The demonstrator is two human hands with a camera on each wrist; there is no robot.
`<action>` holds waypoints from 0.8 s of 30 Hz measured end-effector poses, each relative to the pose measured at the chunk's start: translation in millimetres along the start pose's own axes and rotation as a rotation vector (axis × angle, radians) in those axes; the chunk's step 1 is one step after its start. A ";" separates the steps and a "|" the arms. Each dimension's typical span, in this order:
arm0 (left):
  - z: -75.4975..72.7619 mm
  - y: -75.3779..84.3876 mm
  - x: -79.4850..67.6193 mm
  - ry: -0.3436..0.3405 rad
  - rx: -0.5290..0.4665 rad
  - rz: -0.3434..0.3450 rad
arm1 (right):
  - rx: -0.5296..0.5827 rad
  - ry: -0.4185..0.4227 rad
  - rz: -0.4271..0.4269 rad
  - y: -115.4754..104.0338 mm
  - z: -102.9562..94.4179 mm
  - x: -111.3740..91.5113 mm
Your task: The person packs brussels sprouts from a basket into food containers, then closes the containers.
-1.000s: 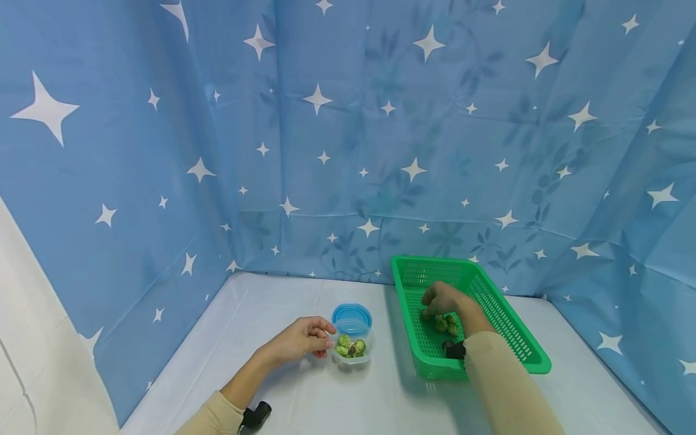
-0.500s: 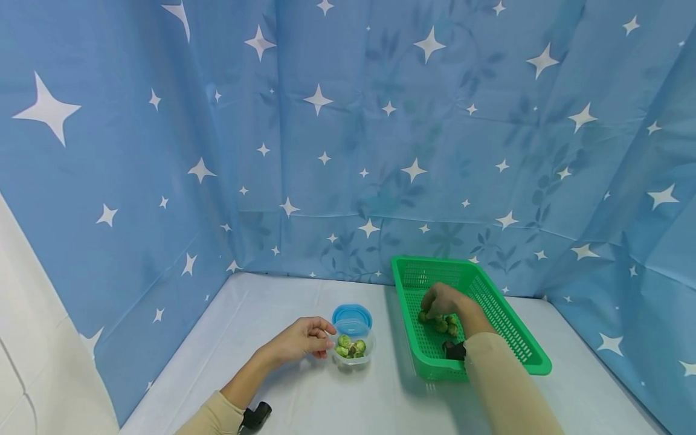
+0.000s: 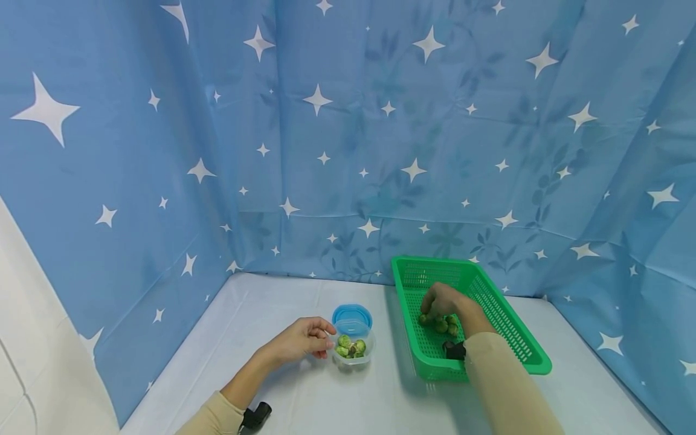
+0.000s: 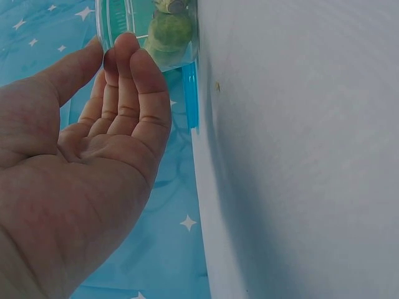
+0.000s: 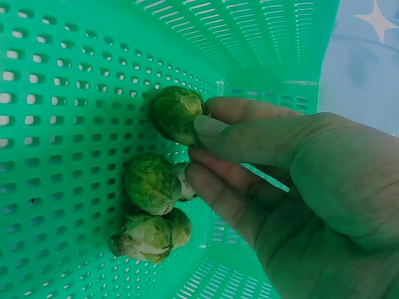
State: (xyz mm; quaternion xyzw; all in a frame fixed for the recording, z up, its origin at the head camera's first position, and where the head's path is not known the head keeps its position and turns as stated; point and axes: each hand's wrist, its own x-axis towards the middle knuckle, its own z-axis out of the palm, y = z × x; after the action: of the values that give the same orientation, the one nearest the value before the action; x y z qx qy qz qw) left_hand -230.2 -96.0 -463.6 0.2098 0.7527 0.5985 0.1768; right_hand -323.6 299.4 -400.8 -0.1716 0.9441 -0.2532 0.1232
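Inside the green basket (image 3: 533,356), my right hand (image 3: 448,299) pinches a Brussels sprout (image 5: 176,115) between thumb and forefinger, low near the perforated floor. Several more sprouts (image 5: 151,184) lie just beside it. My left hand (image 3: 301,339) is at the left side of a small clear plastic container (image 3: 353,361), fingers relaxed and slightly bent, fingertips (image 4: 126,43) right at its wall. A few Brussels sprouts (image 3: 344,342) sit in this container. Its blue lid (image 3: 351,313) lies behind it, partly seen through the clear plastic.
A white cloth covers the table (image 3: 304,405). Blue curtain (image 3: 348,181) with white stars hangs behind and at both sides, close to the basket's far end. The basket's raised walls surround my right hand.
The sprout at my right fingertips shows more than a second ago and has shifted slightly, with a small adjustment of the fingers. My left hand and the container stay in place.
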 end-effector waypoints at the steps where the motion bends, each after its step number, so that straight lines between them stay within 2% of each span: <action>1: -0.3 -0.5 0.2 -0.001 -0.001 0.000 | -0.014 0.000 0.000 0.1 0.1 0.1; 6: -1.0 -2.0 1.4 -0.011 -0.002 0.004 | -0.061 0.003 0.008 0.9 0.7 0.9; 24: -1.4 -0.7 0.3 -0.015 0.002 0.008 | -0.084 -0.016 0.011 1.8 3.2 3.6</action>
State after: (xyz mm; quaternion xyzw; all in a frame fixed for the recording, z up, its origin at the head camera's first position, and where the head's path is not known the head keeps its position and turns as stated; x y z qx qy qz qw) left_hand -231.3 -97.1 -463.9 0.2177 0.7512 0.5967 0.1798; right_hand -326.4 298.1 -405.0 -0.1734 0.9538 -0.2115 0.1247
